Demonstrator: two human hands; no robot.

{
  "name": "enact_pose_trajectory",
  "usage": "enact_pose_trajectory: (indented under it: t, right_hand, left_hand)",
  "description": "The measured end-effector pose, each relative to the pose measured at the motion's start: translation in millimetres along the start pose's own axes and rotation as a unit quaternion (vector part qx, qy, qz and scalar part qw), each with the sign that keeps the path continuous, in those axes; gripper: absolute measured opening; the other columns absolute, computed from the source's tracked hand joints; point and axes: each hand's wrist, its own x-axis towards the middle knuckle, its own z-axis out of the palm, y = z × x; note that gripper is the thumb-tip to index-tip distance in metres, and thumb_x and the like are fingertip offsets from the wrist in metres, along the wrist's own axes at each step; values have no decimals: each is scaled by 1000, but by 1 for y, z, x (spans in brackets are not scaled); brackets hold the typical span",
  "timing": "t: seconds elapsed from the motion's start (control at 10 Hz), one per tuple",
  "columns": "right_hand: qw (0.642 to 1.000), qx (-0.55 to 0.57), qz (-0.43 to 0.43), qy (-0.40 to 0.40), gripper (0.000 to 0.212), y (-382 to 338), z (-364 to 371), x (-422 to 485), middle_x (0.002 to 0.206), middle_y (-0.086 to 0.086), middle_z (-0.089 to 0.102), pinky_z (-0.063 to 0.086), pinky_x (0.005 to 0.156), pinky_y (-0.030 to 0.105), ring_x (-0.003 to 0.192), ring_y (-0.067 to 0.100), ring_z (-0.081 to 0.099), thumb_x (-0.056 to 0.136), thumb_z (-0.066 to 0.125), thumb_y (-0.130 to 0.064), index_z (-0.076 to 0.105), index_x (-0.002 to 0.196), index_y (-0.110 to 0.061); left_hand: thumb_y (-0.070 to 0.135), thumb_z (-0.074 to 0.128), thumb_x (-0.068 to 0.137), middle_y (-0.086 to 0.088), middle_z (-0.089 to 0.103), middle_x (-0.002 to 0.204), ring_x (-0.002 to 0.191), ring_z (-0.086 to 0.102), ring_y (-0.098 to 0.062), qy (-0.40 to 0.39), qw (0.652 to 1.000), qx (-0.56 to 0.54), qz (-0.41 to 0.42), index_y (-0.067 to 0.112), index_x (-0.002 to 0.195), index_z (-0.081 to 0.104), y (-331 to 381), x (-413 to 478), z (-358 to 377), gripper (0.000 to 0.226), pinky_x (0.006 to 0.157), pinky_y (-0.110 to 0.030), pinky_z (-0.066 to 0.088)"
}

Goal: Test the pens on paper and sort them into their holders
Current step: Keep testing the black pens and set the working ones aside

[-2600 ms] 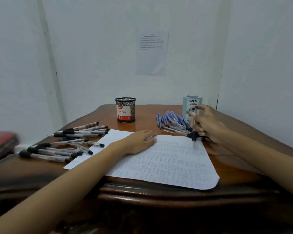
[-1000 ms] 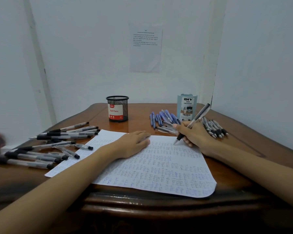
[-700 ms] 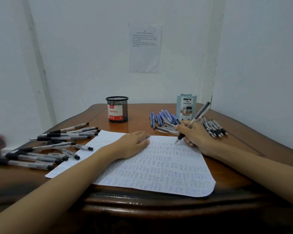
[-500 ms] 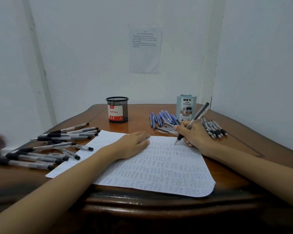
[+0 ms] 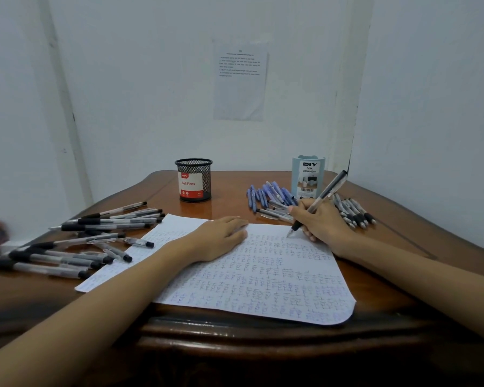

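A sheet of paper [image 5: 263, 280] covered in small pen marks lies on the wooden table [image 5: 375, 289]. My left hand [image 5: 221, 238] rests flat on its upper part. My right hand [image 5: 323, 223] grips a clear pen with a black grip [image 5: 326, 194], its tip touching the paper's upper right area. A black mesh holder [image 5: 194, 180] labelled "Ball Pens" stands at the back centre. A light blue desk organizer [image 5: 308, 175] stands at the back right.
Several black-grip pens [image 5: 76, 241] lie scattered on the left of the table. A cluster of blue pens [image 5: 268, 194] lies before the organizer, and another bunch of black-grip pens [image 5: 352, 210] lies right of my right hand. A printed sheet [image 5: 239, 82] hangs on the wall.
My right hand turned the pen from tip-down above the paper into a writing grip and set its tip on the sheet. My left hand has stayed flat on the paper.
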Motion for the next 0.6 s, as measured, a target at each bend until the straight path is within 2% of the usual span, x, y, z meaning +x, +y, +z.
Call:
enact_pose_trajectory:
  t: [0.1,0.3,0.4,0.6]
  right_hand:
    - [1000,-16,-5,11,38,1,0,2,48,3,39,32,41,16,40,8,36,92,53,-9,42,56,-13]
    - [999,-33,-29,20,38,1,1,1,47,3,42,34,43,13,38,3,38,92,57,-15,44,56,-12]
    - [999,-34,-26,27,40,1,1,3,48,2,38,31,40,10,41,3,35,90,55,-8,42,53,-13]
    - [999,-15,-30,18,39,3,1,3,48,3,39,33,41,11,35,2,37,92,55,-13,42,55,-12]
  left_hand:
    - [36,25,102,-1,21,155,140,22,-16,0,1000,2,0,19,147,25,0,-1,0,49,111,-27,18]
    - [35,26,102,-1,22,155,140,23,-16,2,1000,3,1,18,147,25,1,-2,-1,49,111,-27,18]
    - [35,26,102,-1,22,155,140,23,-16,2,1000,6,2,18,147,25,2,-2,-1,48,111,-27,18]
    - [36,26,102,-1,21,155,140,23,-16,0,1000,7,0,19,147,25,0,-1,0,49,111,-28,18]
